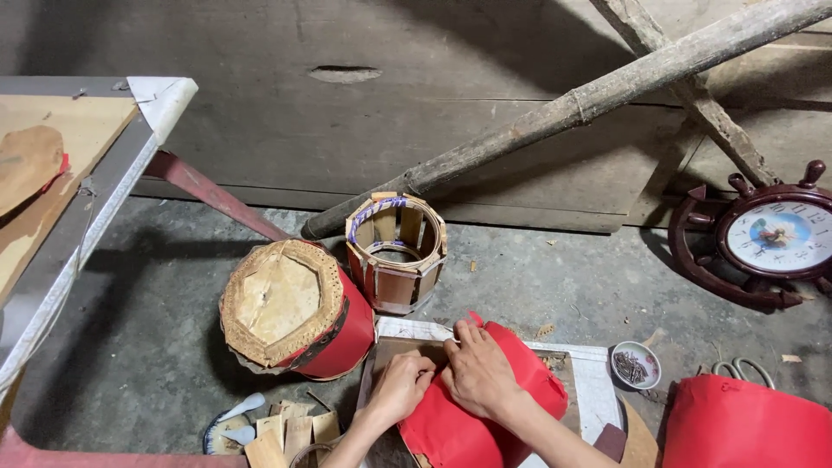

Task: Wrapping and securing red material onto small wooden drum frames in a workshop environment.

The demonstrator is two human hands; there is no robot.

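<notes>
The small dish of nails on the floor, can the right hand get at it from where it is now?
Probably yes. The right hand presses on the red sheet, and the dish of nails sits on the open floor just to its right, with nothing between them.

— Red sheet (468, 425) under both hands: matt, smooth paper? Drum (290, 308) top: rough, fibrous, tan.
— Wooden slats on the small frame (397, 253), glossy brown. Pole (563, 108): coarse, weathered wood. Floor (130, 347): rough grey concrete.
</notes>
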